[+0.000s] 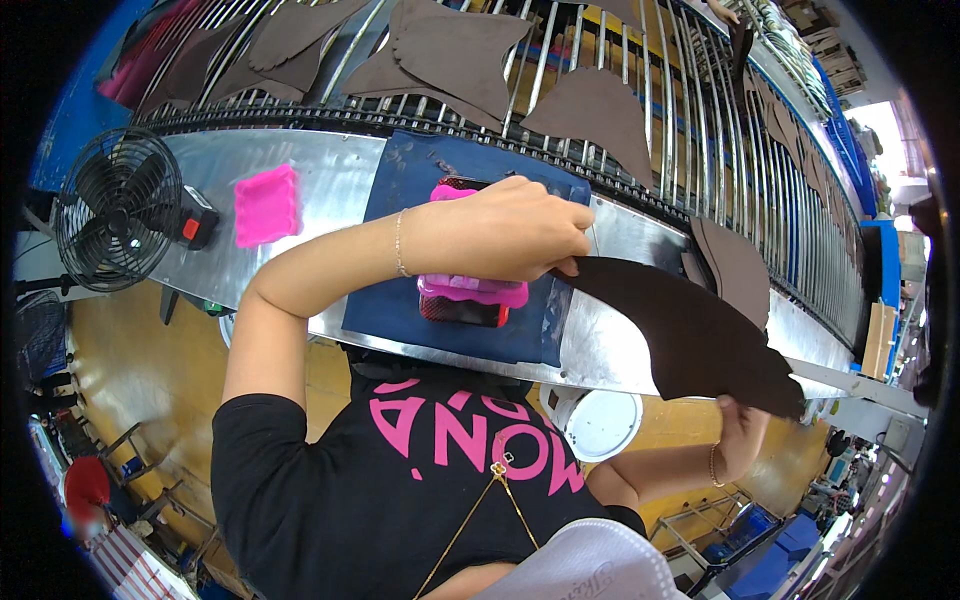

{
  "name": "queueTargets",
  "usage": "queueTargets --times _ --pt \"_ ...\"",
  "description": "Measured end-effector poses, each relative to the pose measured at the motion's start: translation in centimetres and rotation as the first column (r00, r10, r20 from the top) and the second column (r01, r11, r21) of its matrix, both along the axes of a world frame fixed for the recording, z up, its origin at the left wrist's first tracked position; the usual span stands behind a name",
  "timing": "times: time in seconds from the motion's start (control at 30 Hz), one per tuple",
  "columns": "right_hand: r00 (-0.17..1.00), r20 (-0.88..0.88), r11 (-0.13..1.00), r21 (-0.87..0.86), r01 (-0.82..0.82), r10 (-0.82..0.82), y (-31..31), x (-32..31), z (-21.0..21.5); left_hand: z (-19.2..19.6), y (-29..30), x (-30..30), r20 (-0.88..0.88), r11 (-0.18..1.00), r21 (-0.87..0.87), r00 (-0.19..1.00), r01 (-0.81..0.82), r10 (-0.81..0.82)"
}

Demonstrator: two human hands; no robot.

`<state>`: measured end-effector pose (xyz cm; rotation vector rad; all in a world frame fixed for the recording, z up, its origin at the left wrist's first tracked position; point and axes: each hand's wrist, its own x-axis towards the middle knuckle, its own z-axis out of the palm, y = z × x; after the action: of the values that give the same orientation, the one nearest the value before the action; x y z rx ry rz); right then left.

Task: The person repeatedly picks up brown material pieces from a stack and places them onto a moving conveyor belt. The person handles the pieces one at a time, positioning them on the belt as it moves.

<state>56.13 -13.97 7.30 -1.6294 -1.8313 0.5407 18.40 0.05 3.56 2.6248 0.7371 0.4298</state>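
A dark brown cut piece of leather-like sheet point(672, 325) stretches between my hands, above the metal worktop. My left hand point(505, 230) is closed on its narrow left end, over a blue mat point(395, 315). At its wide right end, my right hand point(742, 438) grips the lower edge, past the worktop's front. Under my left forearm and hand, a red and black flat object point(465, 311) lies on the mat with a pink wavy-edged pad point(475, 290) on top. My left hand partly hides both.
Beyond the worktop point(335, 160) runs a roller rack point(655, 100) bearing several brown cut pieces point(440, 50). A stack of brown pieces point(732, 262) lies at right. On the left are a black fan point(120, 210) and a pink tray point(267, 206). A white-lidded bucket point(603, 425) stands below.
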Motion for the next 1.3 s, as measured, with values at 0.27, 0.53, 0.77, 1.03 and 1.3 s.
queueTargets --times 0.27,0.53,0.77,1.03,1.3 --pt "0.645 -0.753 0.963 0.054 0.263 -0.133 10.7 -5.6 -0.2 4.5 1.6 -3.9 0.582 0.884 -0.128 0.688 -0.449 0.434" --pt "0.254 -0.963 0.990 -0.112 -0.089 -0.086 27.9 -14.2 -14.9 4.1 -2.7 -10.2 0.818 0.732 -0.349 0.191 -0.584 0.543" --pt "0.223 -0.930 0.953 -0.303 -0.010 -0.294 34.4 -19.3 -21.7 2.2 -3.9 -11.9 0.719 0.621 -0.466 0.139 -0.630 0.681" --pt "0.458 -0.874 0.977 -0.077 0.200 -0.163 26.7 -12.3 -14.7 0.9 -2.7 -12.2 0.746 0.651 -0.451 0.141 -0.611 0.650" --pt "0.127 0.485 0.238 0.175 0.955 -0.865 9.7 10.0 -14.5 -0.5 -0.7 -11.4 0.711 0.677 -0.508 0.183 -0.533 0.679"
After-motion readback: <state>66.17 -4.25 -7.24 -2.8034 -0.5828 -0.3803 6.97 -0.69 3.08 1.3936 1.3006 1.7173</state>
